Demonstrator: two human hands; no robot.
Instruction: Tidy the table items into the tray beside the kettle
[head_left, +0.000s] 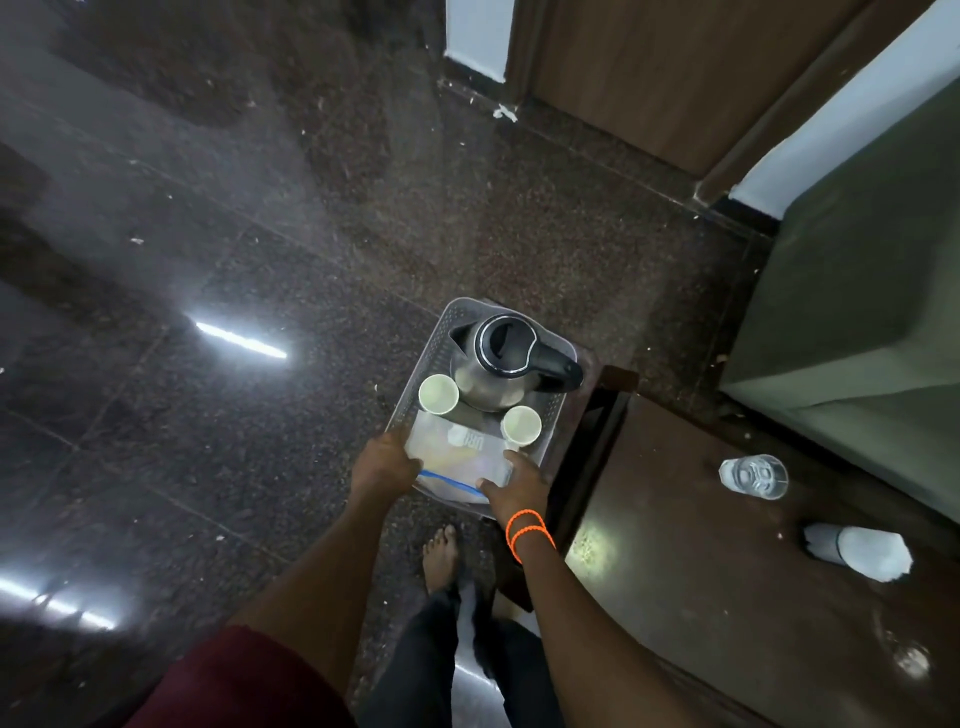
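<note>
A clear plastic tray (457, 317) is held over the floor, left of the dark wooden table (701, 545). On it stand a steel kettle (498, 364) with a black lid and handle, two white paper cups (439, 393) (521, 425), and a clear zip bag (457, 452) with a blue seal. My left hand (384, 462) grips the tray's near left edge. My right hand (519, 486), with orange bands at the wrist, grips the near right edge and rests on the bag.
On the table lie a clear plastic bottle seen from above (753, 475) and a white bottle on its side (857, 551). A green upholstered seat (857, 291) is at the right, a wooden door (675, 67) beyond. My bare foot (441, 556) stands on the glossy dark floor.
</note>
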